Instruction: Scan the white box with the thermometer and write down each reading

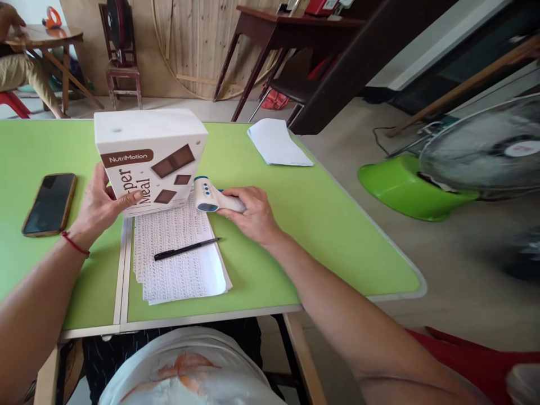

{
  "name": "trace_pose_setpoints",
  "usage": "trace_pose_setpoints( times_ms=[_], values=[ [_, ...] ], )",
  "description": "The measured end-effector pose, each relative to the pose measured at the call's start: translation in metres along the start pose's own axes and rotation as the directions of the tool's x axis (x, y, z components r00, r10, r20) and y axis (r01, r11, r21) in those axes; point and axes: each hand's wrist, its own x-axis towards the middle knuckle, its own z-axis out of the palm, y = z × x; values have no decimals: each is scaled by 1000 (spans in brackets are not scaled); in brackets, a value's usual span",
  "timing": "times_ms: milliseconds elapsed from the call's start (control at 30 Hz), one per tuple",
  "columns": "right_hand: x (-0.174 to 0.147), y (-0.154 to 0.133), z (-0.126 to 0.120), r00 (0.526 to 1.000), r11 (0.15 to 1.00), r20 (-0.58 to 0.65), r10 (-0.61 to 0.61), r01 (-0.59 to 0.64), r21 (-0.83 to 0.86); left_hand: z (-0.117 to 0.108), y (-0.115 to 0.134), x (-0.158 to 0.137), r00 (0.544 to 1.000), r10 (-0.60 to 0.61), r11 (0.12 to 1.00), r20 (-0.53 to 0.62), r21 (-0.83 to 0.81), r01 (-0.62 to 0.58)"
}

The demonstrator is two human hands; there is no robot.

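My left hand (103, 199) grips the lower left side of a white and brown NutriMotion box (156, 152), thumb across its front. The box is tilted above the far end of some handwritten sheets (172, 275). In my right hand (251, 214) is a white infrared thermometer (206, 195) with blue buttons, its handle wrapped by my fingers. Its head is close to the box's lower right side; whether they touch I cannot tell. A black pen (185, 248) lies across the sheets, nearer to me than the box. Left of my left hand lies a phone (49, 203), dark screen up.
The green folding table (329, 242) has a metal seam left of the sheets. A stack of white paper (278, 142) lies at its far edge. To the right are a fan (485, 143) and a green stool (415, 188). A seated person (31, 79) is at far left.
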Motion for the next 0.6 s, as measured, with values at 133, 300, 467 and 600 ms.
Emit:
trace_pose_setpoints(
  times_ms=[133, 300, 467, 600],
  values=[
    [2, 4, 8, 999, 999, 35, 0, 2, -42, -5, -6, 4, 998, 2, 1000, 66, -13, -1],
    [3, 6, 5, 999, 1000, 49, -22, 23, -9, -10, -2, 4, 994, -90, 990, 70, 118, 81],
    [-3, -18, -17, 978, 978, 101, -181, 169, 119, -6, 6, 0, 985, 110, 909, -133, 414, -46],
    [-11, -35, -22, 881, 918, 279, -383, 331, 216, 1, 16, -9, 834, 489, 773, -255, 570, -279]
  ],
)
